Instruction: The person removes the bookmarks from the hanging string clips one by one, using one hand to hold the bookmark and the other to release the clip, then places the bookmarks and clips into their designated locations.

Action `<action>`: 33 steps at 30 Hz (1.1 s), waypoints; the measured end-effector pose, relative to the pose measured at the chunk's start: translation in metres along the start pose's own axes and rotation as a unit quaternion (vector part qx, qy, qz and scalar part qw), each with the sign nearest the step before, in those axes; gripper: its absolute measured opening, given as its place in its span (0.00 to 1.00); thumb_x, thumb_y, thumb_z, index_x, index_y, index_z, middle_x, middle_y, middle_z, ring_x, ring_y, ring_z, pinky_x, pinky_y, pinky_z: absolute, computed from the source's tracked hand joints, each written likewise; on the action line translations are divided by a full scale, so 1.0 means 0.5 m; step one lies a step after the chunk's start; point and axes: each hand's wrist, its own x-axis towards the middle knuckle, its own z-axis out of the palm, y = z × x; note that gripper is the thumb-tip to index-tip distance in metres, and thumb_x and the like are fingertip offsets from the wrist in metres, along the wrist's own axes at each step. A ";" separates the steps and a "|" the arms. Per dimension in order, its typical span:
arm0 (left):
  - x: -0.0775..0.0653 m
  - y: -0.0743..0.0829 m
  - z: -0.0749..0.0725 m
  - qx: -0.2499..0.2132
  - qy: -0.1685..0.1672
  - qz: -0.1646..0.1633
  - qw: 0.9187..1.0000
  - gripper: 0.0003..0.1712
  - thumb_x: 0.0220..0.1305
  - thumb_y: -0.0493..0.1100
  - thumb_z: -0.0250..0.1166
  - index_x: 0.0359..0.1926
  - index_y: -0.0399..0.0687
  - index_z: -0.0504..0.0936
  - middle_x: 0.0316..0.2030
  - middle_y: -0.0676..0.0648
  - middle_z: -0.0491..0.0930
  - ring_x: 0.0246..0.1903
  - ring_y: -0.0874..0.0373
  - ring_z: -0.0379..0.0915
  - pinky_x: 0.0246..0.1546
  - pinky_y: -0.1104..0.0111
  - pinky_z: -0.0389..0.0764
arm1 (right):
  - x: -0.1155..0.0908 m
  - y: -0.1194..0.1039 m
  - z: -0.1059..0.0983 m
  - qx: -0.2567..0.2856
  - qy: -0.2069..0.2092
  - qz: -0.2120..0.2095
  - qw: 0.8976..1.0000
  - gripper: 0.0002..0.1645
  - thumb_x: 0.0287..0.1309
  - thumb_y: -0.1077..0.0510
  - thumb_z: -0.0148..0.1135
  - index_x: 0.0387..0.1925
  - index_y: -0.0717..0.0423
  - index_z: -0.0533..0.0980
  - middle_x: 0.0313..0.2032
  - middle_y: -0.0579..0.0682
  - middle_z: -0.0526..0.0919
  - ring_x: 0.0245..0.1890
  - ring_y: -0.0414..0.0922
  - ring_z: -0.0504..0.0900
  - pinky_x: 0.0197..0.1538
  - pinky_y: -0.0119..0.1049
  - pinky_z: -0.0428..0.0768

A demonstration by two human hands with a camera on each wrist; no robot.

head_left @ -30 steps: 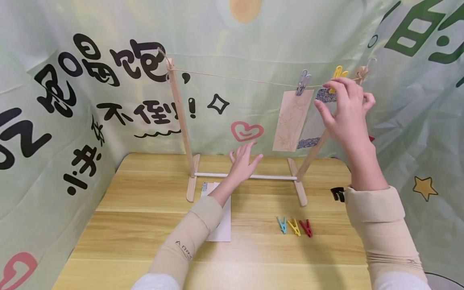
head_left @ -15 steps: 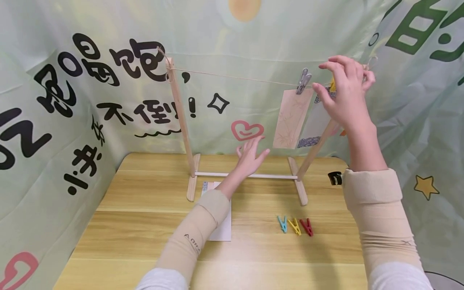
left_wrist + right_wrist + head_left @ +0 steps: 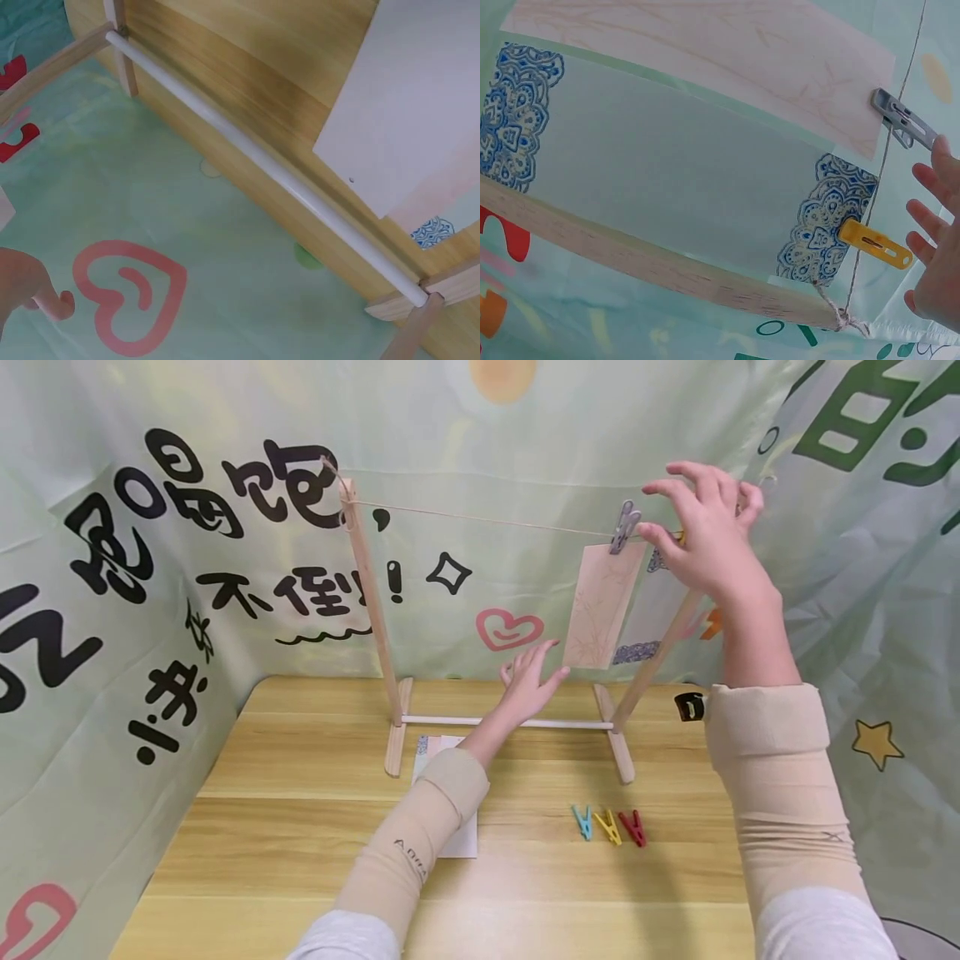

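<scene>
My right hand is raised at the string, fingers spread. Its thumb is near the grey clothespin, and in the right wrist view a fingertip lies at that clothespin's end; contact is unclear. The grey clothespin fastens a pink card with faint plant drawings to the string. Beside it hangs a pale card with blue patterned ends, under a yellow clothespin. Lower down, my left hand is held in the air, fingers extended and holding nothing, near the pink card's lower corner.
A wooden stand with a left post, right post and white crossbar stands at the table's back. Cards lie under my left forearm. Blue, yellow and red clothespins lie front right. A black clip is behind.
My right hand has risen and shifted slightly left, from the yellow clothespin toward the grey one. My left hand has moved right, nearer the pink card. Both cards still hang.
</scene>
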 end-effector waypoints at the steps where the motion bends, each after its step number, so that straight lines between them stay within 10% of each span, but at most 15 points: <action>1: 0.002 0.001 0.001 0.000 0.000 -0.001 1.000 0.31 0.66 0.57 0.49 0.67 0.56 0.55 0.67 0.49 0.56 0.64 0.50 0.50 0.59 0.49 0.41 | 0.002 0.000 0.000 0.001 -0.003 -0.001 1.000 0.28 0.65 0.50 0.48 0.64 0.52 0.61 0.69 0.53 0.46 0.68 0.50 0.37 0.59 0.52 0.26; 33: 0.026 0.034 0.013 -0.061 -0.004 -0.014 0.998 0.30 0.67 0.55 0.49 0.65 0.48 0.60 0.64 0.48 0.63 0.64 0.50 0.51 0.60 0.48 0.43 | 0.031 -0.020 0.000 -0.010 -0.054 -0.009 0.998 0.24 0.68 0.47 0.41 0.58 0.56 0.66 0.69 0.55 0.49 0.68 0.53 0.38 0.59 0.55 0.22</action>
